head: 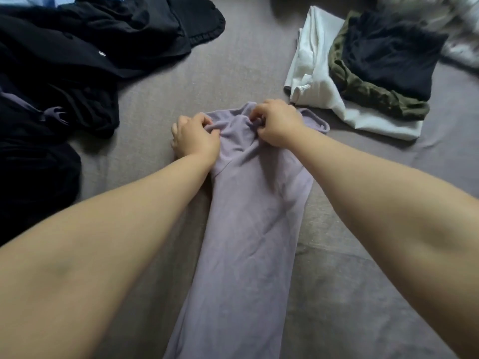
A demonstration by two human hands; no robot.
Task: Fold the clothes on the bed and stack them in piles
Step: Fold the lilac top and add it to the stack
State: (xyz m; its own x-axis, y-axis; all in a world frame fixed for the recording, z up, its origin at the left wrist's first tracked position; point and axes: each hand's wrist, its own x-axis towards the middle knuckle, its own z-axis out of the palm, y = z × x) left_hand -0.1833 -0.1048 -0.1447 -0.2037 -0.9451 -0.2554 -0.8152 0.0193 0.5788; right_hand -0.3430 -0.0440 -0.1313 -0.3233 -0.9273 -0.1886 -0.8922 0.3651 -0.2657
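Note:
A long lilac garment (246,229) lies lengthwise down the middle of the grey bed sheet (233,60), its far end bunched up. My left hand (195,138) grips the bunched fabric at the far left of that end. My right hand (278,124) pinches the fabric at the far right, with a lilac edge (315,123) sticking out beyond it. Both forearms stretch over the garment's sides and hide parts of them.
A heap of unfolded black clothes (64,73) covers the left side. At the right stands a folded pile: white piece (313,73) at the bottom, olive one (363,92), dark navy one (391,50) on top. White bedding (461,35) lies at the far right.

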